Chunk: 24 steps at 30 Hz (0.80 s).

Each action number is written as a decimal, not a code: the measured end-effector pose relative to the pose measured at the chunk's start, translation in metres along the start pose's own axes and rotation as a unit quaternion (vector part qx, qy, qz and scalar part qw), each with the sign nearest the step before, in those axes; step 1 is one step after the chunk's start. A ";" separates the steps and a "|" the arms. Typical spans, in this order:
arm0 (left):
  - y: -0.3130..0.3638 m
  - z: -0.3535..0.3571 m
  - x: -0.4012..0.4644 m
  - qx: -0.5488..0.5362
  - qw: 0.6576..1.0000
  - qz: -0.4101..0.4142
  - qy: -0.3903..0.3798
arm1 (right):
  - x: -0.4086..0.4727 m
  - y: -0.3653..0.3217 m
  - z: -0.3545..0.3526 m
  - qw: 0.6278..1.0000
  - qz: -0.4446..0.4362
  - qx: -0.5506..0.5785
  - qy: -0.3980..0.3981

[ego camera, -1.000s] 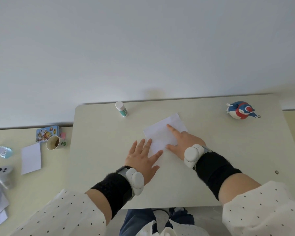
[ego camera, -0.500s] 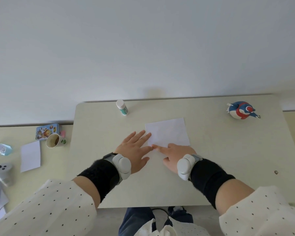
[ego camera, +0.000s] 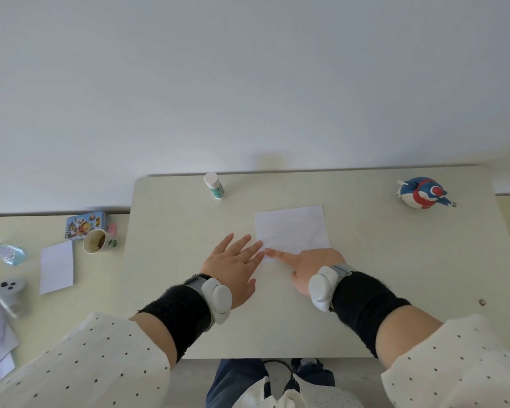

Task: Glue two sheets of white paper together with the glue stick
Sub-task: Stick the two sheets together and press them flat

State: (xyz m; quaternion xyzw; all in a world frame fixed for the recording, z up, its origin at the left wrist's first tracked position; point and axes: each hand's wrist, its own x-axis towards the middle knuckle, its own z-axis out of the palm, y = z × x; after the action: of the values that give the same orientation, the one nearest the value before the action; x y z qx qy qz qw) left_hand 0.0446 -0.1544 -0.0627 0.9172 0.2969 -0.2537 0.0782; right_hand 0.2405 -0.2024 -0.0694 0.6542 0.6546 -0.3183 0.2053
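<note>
Left hand [ego camera: 234,265] lies flat, fingers touching the white paper [ego camera: 290,229]; right hand [ego camera: 309,265] presses it with one straight forefinger

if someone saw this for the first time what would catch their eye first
Most likely the two hands meeting at the near-left corner of the white paper in the middle of the table: the left hand lies flat beside it and the right hand points a finger along its near edge. Next, the bright red and blue toy at the far right corner, then the capped glue stick standing at the far edge.
</note>
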 end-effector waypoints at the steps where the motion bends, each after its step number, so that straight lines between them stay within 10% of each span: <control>1: -0.001 -0.001 0.000 -0.002 1.000 -0.003 -0.002 | 0.001 0.002 -0.001 1.000 0.009 -0.001 -0.008; 24: 0.000 0.001 0.001 -0.034 0.999 -0.019 0.003 | -0.002 0.070 -0.043 0.977 0.152 0.145 0.028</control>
State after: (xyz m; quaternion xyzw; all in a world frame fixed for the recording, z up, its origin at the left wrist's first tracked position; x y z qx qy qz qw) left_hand 0.0443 -0.1542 -0.0641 0.9091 0.3227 -0.2423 0.1037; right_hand 0.3156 -0.1789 -0.0478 0.7776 0.4999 -0.3564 0.1359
